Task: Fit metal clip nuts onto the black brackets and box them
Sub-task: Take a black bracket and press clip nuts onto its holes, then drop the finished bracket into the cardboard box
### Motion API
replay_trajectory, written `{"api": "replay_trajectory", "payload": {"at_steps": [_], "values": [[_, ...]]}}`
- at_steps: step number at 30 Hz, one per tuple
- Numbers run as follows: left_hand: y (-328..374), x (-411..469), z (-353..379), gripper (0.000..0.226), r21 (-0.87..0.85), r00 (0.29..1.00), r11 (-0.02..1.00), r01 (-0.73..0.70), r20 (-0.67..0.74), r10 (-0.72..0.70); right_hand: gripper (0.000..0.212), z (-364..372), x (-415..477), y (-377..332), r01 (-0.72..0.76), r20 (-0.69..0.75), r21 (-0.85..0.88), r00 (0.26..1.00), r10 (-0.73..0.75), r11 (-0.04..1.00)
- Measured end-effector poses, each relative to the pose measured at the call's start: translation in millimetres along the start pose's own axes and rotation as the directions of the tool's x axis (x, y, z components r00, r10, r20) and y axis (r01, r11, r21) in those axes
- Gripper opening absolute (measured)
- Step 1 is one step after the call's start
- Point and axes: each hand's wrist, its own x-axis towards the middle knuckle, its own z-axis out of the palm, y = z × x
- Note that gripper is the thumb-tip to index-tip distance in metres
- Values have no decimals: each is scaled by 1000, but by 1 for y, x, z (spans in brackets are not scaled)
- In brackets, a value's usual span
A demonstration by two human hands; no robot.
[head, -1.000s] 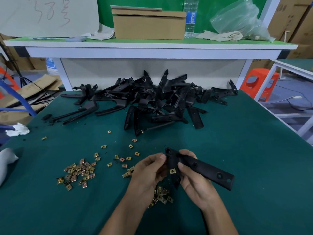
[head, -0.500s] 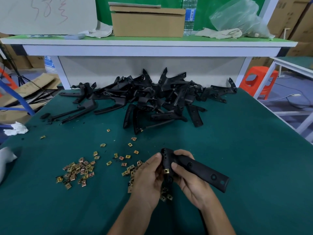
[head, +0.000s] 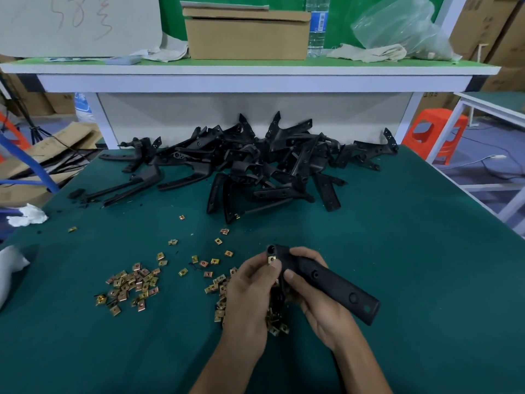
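I hold one black bracket [head: 326, 282] over the green table near its front. My right hand [head: 315, 297] grips the bracket's left part, its long arm pointing down to the right. My left hand [head: 250, 291] pinches a brass clip nut [head: 272, 259] against the bracket's upper left end. Loose clip nuts [head: 133, 288] lie scattered to the left, and more clip nuts [head: 274, 322] lie under my hands. A big pile of black brackets [head: 255, 166] sits at the far side of the table.
A raised shelf [head: 255, 78] behind the pile carries a cardboard box [head: 247, 35], a water bottle [head: 316, 27], rags and a plastic bag [head: 397, 27]. White crumpled paper [head: 27, 216] lies at the table's left edge. An orange stool [head: 434, 132] stands to the right.
The bracket has been turned in my hands, its left end now pointing up. The clip nut between my left fingers now sits at that upper end.
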Motion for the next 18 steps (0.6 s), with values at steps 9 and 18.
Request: {"api": "replay_trajectory", "payload": {"at_steps": [9, 18], "values": [[3, -9, 4, 16, 534, 960, 799, -277, 115, 256, 44, -2, -27, -26, 230, -58, -388, 960, -273, 893], [-37, -30, 34, 52, 737, 791, 370, -565, 612, -10, 43, -73, -178, -52, 124, -692, 243, 717, 83, 962]]}}
